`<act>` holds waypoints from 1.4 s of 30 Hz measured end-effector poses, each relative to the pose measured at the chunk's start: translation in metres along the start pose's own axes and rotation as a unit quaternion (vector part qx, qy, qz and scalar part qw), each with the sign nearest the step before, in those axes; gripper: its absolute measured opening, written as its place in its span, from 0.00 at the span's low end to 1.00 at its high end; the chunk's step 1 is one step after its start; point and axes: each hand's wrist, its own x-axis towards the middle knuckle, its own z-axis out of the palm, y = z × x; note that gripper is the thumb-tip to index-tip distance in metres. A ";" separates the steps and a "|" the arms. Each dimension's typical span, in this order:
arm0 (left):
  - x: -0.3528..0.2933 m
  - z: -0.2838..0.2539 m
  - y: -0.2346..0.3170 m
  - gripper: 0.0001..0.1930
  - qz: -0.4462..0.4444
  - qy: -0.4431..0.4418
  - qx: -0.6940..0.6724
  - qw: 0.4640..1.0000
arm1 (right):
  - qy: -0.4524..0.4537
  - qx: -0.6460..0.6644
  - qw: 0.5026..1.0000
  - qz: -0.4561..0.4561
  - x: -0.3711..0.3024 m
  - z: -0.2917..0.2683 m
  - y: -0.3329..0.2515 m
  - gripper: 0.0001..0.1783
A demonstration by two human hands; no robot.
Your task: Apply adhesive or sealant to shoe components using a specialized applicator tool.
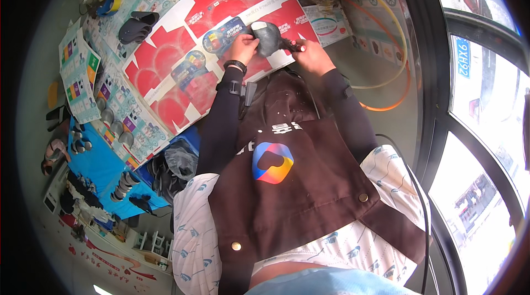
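- Blue sheet (105, 160), at about 8 o'clock from the grey pad (269, 42), with dark curved pieces (126, 184) on it.
- Dark slippers (138, 26), at 9 o'clock, well apart from both hands.
- Red-and-white card (160, 52), spread beneath the work and smeared with pale marks; dust there could perhaps cling to the pad.
- Left hand (244, 49), between 8 and 9 o'clock, fingers bent against the pad's edge, gripping or steadying it. If that contact slackened, the pad would probably swing or skid.
- Grey pad, at 12 o'clock in the view, between the hands and over the card; I cannot tell whether it rests on it. Uneven pull from the two sides might twist it loose. It looks rounded, dark and dull, with a pale patch on its rim between 11 and 12 o'clock.
- Right hand (313, 57), at 4 o'clock, closed round a dark strip (288, 45); whether that joins the pad, I cannot tell. A loose pinch could let it slip.
- Yellow hose (406, 35), at 3 o'clock, looping clear of the right hand.
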 end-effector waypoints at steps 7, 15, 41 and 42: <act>-0.003 0.005 0.005 0.22 0.019 0.016 0.047 0.999 | 0.061 -0.003 0.998 0.029 -0.001 -0.013 -0.021 0.18; 0.013 0.010 -0.006 0.20 0.070 0.067 0.110 0.989 | -0.020 0.075 0.997 -0.010 0.005 0.019 0.018 0.17; -0.028 -0.111 0.019 0.19 -0.022 0.083 -0.075 0.993 | -0.016 0.201 0.979 -0.021 0.046 0.002 -0.006 0.11; -0.028 -0.112 0.019 0.18 -0.024 0.080 -0.088 0.993 | -0.016 0.201 0.979 -0.021 0.047 0.002 -0.005 0.11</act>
